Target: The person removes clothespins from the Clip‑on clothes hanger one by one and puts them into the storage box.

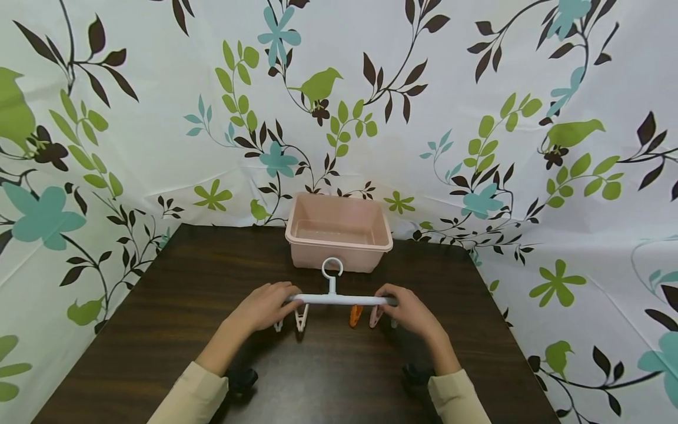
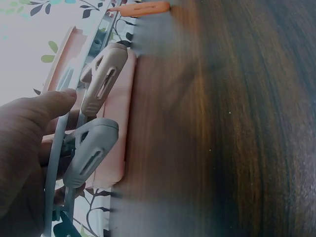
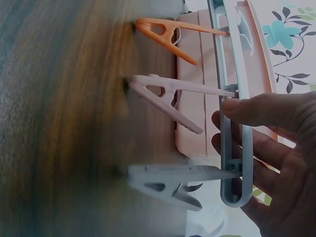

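Observation:
A pale grey clip hanger [image 1: 344,300] with a round hook on top is held level above the table. My left hand [image 1: 266,306] grips its left end, and my right hand [image 1: 409,311] grips the right end. Clothespins hang under the bar: an orange clothespin [image 3: 168,37], a pink one [image 3: 165,101] and a grey one [image 3: 168,180] on the right side. Near my left thumb in the left wrist view hang a beige clothespin [image 2: 104,79] and a grey one [image 2: 92,152]. A teal piece [image 2: 65,227] shows partly at the lower edge there.
A pink plastic basin [image 1: 339,258] stands at the back of the dark wooden table [image 1: 159,330], behind the hanger. White cloth [image 1: 212,159] printed with leaves, birds and flowers surrounds the table at the back and sides.

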